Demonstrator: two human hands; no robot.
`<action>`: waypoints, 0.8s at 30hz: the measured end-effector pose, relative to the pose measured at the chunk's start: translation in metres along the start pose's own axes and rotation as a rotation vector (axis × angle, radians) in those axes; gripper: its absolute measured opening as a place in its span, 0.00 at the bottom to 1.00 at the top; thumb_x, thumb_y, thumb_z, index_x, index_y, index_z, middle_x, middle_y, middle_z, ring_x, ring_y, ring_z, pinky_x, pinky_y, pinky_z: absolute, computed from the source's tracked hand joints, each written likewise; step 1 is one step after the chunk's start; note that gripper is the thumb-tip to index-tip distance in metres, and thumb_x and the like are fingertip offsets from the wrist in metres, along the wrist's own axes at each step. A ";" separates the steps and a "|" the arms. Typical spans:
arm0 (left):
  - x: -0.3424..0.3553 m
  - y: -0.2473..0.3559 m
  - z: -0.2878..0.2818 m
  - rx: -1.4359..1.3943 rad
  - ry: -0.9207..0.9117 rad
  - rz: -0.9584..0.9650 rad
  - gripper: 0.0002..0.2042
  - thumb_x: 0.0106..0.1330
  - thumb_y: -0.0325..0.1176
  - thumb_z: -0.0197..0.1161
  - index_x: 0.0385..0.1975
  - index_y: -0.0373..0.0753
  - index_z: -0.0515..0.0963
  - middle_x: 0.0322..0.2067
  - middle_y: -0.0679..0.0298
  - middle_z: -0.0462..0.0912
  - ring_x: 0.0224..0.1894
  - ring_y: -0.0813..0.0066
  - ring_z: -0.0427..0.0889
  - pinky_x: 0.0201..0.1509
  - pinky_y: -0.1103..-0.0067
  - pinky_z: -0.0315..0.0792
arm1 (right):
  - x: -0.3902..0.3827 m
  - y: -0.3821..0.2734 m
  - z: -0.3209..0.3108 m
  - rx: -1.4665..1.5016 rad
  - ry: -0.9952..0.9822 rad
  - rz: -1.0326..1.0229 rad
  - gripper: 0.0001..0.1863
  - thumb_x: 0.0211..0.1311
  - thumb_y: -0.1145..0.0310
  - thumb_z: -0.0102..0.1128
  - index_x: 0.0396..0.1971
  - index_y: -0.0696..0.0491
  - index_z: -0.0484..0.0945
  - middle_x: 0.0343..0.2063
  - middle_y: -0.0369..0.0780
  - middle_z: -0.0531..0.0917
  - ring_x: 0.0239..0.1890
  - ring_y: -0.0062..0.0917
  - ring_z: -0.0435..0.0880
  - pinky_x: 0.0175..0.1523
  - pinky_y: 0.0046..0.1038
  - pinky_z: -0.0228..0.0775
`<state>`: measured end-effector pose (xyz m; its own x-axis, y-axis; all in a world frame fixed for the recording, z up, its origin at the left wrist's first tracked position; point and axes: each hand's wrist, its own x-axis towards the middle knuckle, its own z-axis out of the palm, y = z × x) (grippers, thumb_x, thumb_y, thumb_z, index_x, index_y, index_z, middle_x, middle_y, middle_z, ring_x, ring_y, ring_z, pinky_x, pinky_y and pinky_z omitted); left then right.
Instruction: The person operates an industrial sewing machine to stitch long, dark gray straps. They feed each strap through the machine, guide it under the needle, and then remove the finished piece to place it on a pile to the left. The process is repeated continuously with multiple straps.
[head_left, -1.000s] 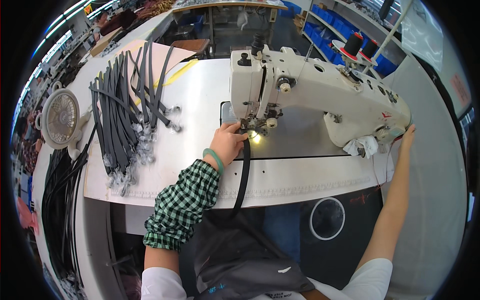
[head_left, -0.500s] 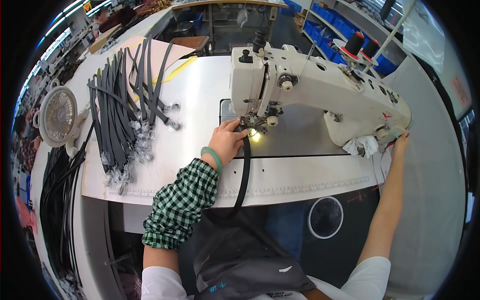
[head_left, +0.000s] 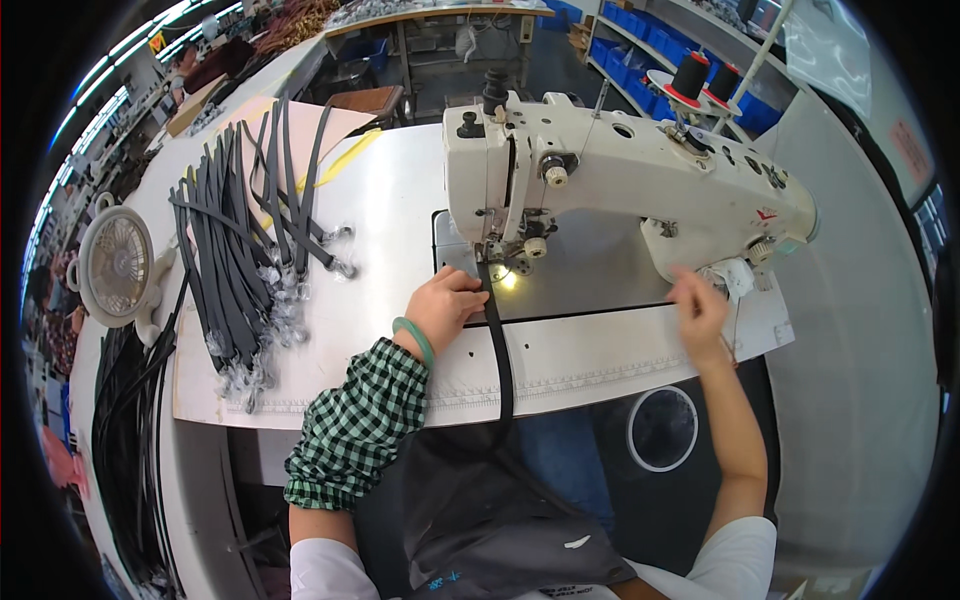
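A white industrial sewing machine [head_left: 610, 160] stands on the table, its small lamp lit beside the needle area. From under its presser foot a long black strap [head_left: 503, 370] runs toward me and hangs over the table's front edge. My left hand [head_left: 443, 308], with a green bangle and a checked sleeve cover, pinches the strap just in front of the foot. Over the right part of the machine bed my right hand [head_left: 700, 312] is raised, its fingers curled and slightly blurred. I cannot tell whether it holds anything.
Several dark straps with plastic-wrapped metal ends [head_left: 235, 270] lie at the left of the table. A small fan [head_left: 115, 262] stands beyond them, above more hanging black straps [head_left: 125, 440]. Thread spools [head_left: 690, 78] stand behind the machine.
My right hand has left the handwheel end of the machine and come inward over the bed. My left hand has slid slightly toward me, still on the strap.
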<state>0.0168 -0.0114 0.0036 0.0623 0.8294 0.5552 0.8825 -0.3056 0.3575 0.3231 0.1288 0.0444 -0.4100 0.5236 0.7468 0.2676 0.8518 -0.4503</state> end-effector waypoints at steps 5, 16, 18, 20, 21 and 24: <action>-0.004 -0.001 -0.003 0.030 -0.023 0.008 0.08 0.44 0.24 0.63 0.27 0.37 0.80 0.28 0.64 0.78 0.32 0.69 0.75 0.35 0.78 0.73 | -0.004 -0.066 0.074 0.092 -0.452 -0.615 0.14 0.44 0.68 0.60 0.35 0.50 0.75 0.30 0.34 0.76 0.21 0.23 0.75 0.24 0.23 0.67; -0.001 0.004 0.000 0.012 0.020 -0.076 0.08 0.45 0.21 0.59 0.28 0.34 0.79 0.34 0.60 0.79 0.38 0.66 0.75 0.41 0.77 0.72 | -0.008 -0.079 0.114 0.242 -0.681 -0.646 0.08 0.46 0.64 0.58 0.25 0.50 0.72 0.33 0.31 0.75 0.30 0.22 0.72 0.27 0.24 0.68; 0.000 0.001 -0.001 0.008 0.023 -0.074 0.10 0.45 0.18 0.56 0.28 0.34 0.79 0.34 0.60 0.79 0.39 0.65 0.75 0.43 0.77 0.72 | -0.008 -0.077 0.115 0.253 -0.664 -0.647 0.08 0.46 0.65 0.59 0.25 0.51 0.72 0.34 0.31 0.75 0.29 0.22 0.72 0.27 0.24 0.68; 0.000 -0.001 -0.003 -0.061 0.011 -0.085 0.13 0.43 0.15 0.52 0.28 0.33 0.79 0.34 0.59 0.79 0.39 0.64 0.75 0.43 0.76 0.72 | -0.008 -0.077 0.114 0.268 -0.662 -0.631 0.08 0.45 0.65 0.59 0.24 0.51 0.72 0.34 0.32 0.75 0.29 0.23 0.72 0.28 0.25 0.68; 0.001 -0.004 -0.004 -0.092 0.017 -0.092 0.14 0.42 0.14 0.51 0.28 0.33 0.79 0.33 0.59 0.79 0.39 0.64 0.76 0.43 0.76 0.72 | -0.008 -0.078 0.113 0.275 -0.674 -0.622 0.08 0.45 0.66 0.60 0.24 0.51 0.72 0.33 0.32 0.75 0.29 0.23 0.72 0.28 0.25 0.68; 0.015 -0.031 -0.009 -0.259 -0.106 -0.222 0.17 0.40 0.13 0.48 0.27 0.35 0.79 0.30 0.59 0.80 0.37 0.63 0.76 0.42 0.75 0.72 | -0.006 -0.079 0.113 0.284 -0.689 -0.607 0.11 0.43 0.66 0.61 0.28 0.51 0.74 0.35 0.34 0.76 0.31 0.25 0.73 0.30 0.25 0.69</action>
<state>-0.0136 0.0062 0.0072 -0.0574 0.9286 0.3667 0.7333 -0.2100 0.6466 0.2060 0.0594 0.0201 -0.8558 -0.1913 0.4806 -0.3432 0.9051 -0.2510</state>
